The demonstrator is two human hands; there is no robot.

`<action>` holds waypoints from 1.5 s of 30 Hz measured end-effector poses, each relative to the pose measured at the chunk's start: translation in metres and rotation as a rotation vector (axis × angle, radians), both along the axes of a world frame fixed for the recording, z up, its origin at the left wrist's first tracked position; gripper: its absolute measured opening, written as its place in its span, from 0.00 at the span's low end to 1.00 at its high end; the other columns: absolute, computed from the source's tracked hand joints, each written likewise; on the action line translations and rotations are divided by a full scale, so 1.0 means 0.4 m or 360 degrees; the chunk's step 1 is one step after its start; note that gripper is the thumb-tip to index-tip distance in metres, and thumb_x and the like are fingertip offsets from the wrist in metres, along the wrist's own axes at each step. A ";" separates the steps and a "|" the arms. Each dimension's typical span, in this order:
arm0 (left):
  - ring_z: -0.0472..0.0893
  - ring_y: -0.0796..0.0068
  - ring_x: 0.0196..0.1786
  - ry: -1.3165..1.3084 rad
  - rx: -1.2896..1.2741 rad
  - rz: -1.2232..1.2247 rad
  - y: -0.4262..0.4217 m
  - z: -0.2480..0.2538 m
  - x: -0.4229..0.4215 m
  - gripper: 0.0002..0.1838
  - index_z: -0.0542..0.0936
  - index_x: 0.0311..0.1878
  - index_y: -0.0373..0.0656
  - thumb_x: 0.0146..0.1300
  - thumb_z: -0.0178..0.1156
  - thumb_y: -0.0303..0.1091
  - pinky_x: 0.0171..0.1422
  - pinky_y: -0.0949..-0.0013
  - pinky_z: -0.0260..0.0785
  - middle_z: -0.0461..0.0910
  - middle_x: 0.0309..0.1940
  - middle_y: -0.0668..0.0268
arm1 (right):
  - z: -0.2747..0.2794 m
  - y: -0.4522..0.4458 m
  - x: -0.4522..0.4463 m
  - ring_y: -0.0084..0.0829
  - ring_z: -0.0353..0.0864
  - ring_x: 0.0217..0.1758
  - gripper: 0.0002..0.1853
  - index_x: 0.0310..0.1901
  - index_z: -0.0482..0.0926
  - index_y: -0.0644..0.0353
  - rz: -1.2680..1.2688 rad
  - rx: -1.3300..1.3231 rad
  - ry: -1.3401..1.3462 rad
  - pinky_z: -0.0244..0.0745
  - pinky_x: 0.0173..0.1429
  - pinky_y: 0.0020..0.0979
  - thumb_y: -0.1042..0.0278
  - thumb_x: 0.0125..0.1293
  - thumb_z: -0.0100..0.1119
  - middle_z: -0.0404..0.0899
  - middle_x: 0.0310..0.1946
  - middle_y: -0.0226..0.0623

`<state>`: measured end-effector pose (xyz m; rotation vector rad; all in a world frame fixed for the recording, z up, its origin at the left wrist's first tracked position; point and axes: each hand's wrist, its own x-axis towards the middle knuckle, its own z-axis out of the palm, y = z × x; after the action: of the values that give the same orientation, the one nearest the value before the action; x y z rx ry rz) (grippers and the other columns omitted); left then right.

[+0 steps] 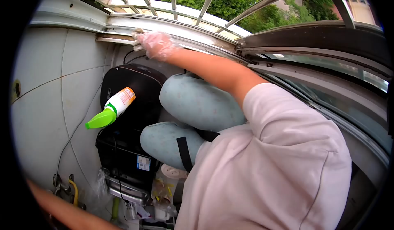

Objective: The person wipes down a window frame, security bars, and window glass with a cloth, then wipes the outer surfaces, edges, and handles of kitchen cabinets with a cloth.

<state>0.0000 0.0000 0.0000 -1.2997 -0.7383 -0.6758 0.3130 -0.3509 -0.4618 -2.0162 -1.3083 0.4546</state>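
My right hand (158, 45), in a clear plastic glove, is closed on a crumpled greyish cloth (138, 39). The cloth touches the ledge of the window frame (119, 38), near its left corner. My left forearm (67, 207) crosses the lower left corner, and the hand itself is out of view. Below my right hand, on a black appliance (139, 76), is a white bottle (122, 101) with a bright green top and an orange label. I cannot tell whether it stands or lies.
Metal bars (172, 0) run outside the window, with trees beyond. A sliding window pane (328, 66) is on the right. Tiled wall (45, 94) with a hanging cable rises on the left. A yellow hose (74, 191) and bagged items (162, 193) are low down, near my knees (193, 99).
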 end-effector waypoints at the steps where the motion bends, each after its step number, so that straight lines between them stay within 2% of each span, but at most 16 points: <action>1: 0.61 0.45 0.72 -0.0164 -0.0201 0.0198 0.016 -0.015 -0.003 0.32 0.64 0.69 0.37 0.70 0.51 0.48 0.67 0.41 0.59 0.62 0.69 0.47 | 0.007 0.019 -0.002 0.44 0.83 0.36 0.17 0.50 0.75 0.59 -0.0020 -0.0059 -0.0167 0.78 0.43 0.42 0.60 0.75 0.38 0.83 0.37 0.45; 3: 0.61 0.45 0.72 -0.0156 -0.0124 0.0211 0.003 0.042 -0.003 0.31 0.64 0.69 0.37 0.70 0.50 0.48 0.67 0.41 0.59 0.62 0.69 0.47 | 0.041 0.048 0.000 0.44 0.82 0.34 0.14 0.47 0.75 0.60 -0.0033 -0.0108 -0.0344 0.78 0.40 0.42 0.63 0.73 0.40 0.82 0.34 0.44; 5: 0.61 0.45 0.72 0.0176 0.0253 -0.0138 -0.079 -0.003 0.041 0.30 0.64 0.69 0.36 0.71 0.49 0.47 0.68 0.42 0.58 0.62 0.69 0.46 | 0.055 -0.019 0.009 0.43 0.82 0.33 0.11 0.45 0.74 0.61 0.0009 -0.0268 -0.0397 0.78 0.37 0.42 0.66 0.69 0.44 0.80 0.31 0.43; 8: 0.61 0.45 0.72 0.0144 0.0099 -0.0152 -0.118 -0.007 0.053 0.30 0.65 0.68 0.36 0.71 0.48 0.47 0.69 0.42 0.57 0.62 0.69 0.46 | 0.027 -0.231 0.026 0.37 0.78 0.29 0.13 0.46 0.73 0.61 0.0029 -0.0117 -0.0722 0.74 0.28 0.38 0.74 0.58 0.49 0.75 0.27 0.38; 9: 0.61 0.45 0.72 0.0151 0.0093 -0.0154 -0.113 -0.005 0.049 0.30 0.65 0.68 0.36 0.71 0.49 0.47 0.69 0.42 0.57 0.62 0.69 0.46 | -0.031 -0.335 0.029 0.36 0.76 0.31 0.22 0.54 0.70 0.61 0.0015 -0.0164 -0.1179 0.74 0.30 0.37 0.74 0.55 0.50 0.74 0.31 0.38; 11: 0.60 0.45 0.72 0.0150 0.0084 -0.0161 -0.094 0.001 0.039 0.30 0.64 0.69 0.36 0.71 0.49 0.47 0.70 0.42 0.56 0.62 0.69 0.46 | -0.040 -0.552 0.047 0.31 0.72 0.26 0.20 0.54 0.71 0.64 -0.0017 -0.0035 -0.1766 0.72 0.25 0.34 0.74 0.59 0.48 0.71 0.27 0.34; 14: 0.61 0.45 0.72 0.0136 0.0139 -0.0140 -0.076 0.007 0.036 0.31 0.64 0.69 0.36 0.70 0.49 0.48 0.70 0.42 0.56 0.63 0.69 0.47 | 0.033 -0.783 0.035 0.47 0.79 0.34 0.15 0.50 0.73 0.60 -0.0284 -0.0358 -0.0698 0.76 0.35 0.42 0.74 0.61 0.47 0.78 0.34 0.45; 18: 0.61 0.46 0.72 0.0166 0.0189 -0.0191 -0.066 0.003 0.036 0.32 0.64 0.69 0.36 0.70 0.49 0.48 0.69 0.42 0.57 0.63 0.68 0.47 | 0.110 -0.770 0.008 0.51 0.80 0.41 0.13 0.45 0.75 0.60 -0.0513 -0.0849 -0.0442 0.75 0.45 0.46 0.75 0.58 0.52 0.78 0.35 0.49; 24: 0.60 0.45 0.72 0.0166 0.0158 -0.0080 -0.075 0.009 0.045 0.31 0.64 0.69 0.35 0.70 0.50 0.47 0.69 0.42 0.57 0.64 0.68 0.46 | 0.216 -0.686 0.026 0.52 0.79 0.41 0.13 0.46 0.76 0.58 -0.0494 -0.1006 -0.0373 0.75 0.45 0.46 0.69 0.59 0.56 0.80 0.37 0.49; 27: 0.60 0.44 0.72 0.0169 0.0122 -0.0048 -0.087 0.007 0.045 0.32 0.64 0.69 0.34 0.70 0.49 0.47 0.69 0.42 0.56 0.64 0.68 0.45 | 0.282 -0.606 0.068 0.48 0.81 0.39 0.13 0.46 0.78 0.57 -0.0518 -0.0942 0.0088 0.75 0.43 0.43 0.63 0.61 0.58 0.82 0.35 0.47; 28: 0.60 0.44 0.73 0.0164 0.0112 -0.0050 -0.089 0.005 0.045 0.32 0.64 0.69 0.33 0.70 0.49 0.47 0.70 0.42 0.56 0.64 0.68 0.45 | 0.331 -0.581 0.080 0.45 0.81 0.36 0.15 0.47 0.80 0.56 -0.0642 -0.0870 0.0561 0.74 0.43 0.38 0.58 0.62 0.61 0.83 0.34 0.44; 31: 0.59 0.44 0.73 0.0101 0.0032 -0.0077 -0.107 -0.001 0.052 0.32 0.63 0.69 0.33 0.71 0.49 0.48 0.71 0.42 0.54 0.63 0.68 0.45 | 0.269 -0.574 0.127 0.41 0.80 0.37 0.18 0.51 0.79 0.56 -0.0801 -0.0897 0.1003 0.73 0.45 0.36 0.56 0.62 0.61 0.83 0.34 0.44; 33: 0.59 0.44 0.73 0.0082 0.0018 -0.0085 -0.108 -0.002 0.055 0.32 0.63 0.69 0.33 0.71 0.48 0.48 0.71 0.42 0.54 0.63 0.68 0.45 | 0.211 -0.575 0.116 0.33 0.81 0.47 0.19 0.52 0.76 0.61 -0.0874 -0.0631 0.0553 0.75 0.50 0.35 0.69 0.59 0.63 0.82 0.43 0.42; 36: 0.59 0.44 0.73 0.0106 0.0063 -0.0066 -0.098 -0.001 0.047 0.32 0.63 0.69 0.33 0.71 0.49 0.48 0.71 0.42 0.53 0.62 0.68 0.45 | 0.208 -0.571 0.072 0.37 0.75 0.62 0.26 0.56 0.73 0.58 -0.0726 -0.0530 -0.0327 0.70 0.64 0.34 0.64 0.56 0.66 0.75 0.57 0.44; 40: 0.60 0.44 0.73 0.0135 0.0088 -0.0180 -0.086 0.004 0.046 0.32 0.63 0.70 0.35 0.71 0.49 0.48 0.70 0.41 0.54 0.62 0.69 0.45 | 0.217 -0.560 0.057 0.43 0.74 0.60 0.32 0.58 0.73 0.53 -0.0324 -0.0579 -0.0581 0.70 0.62 0.39 0.60 0.49 0.71 0.74 0.57 0.40; 45: 0.60 0.44 0.72 0.0211 0.0183 -0.0278 -0.069 0.007 0.038 0.31 0.63 0.70 0.37 0.71 0.49 0.48 0.69 0.41 0.55 0.62 0.68 0.46 | 0.215 -0.530 0.051 0.41 0.71 0.62 0.29 0.58 0.74 0.54 -0.0187 -0.0439 -0.0781 0.67 0.64 0.41 0.60 0.52 0.66 0.73 0.58 0.41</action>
<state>0.0153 -0.0276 0.0030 -1.2992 -0.4756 -0.7532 0.3334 -0.5628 -0.3759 -2.5305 -1.4575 0.0845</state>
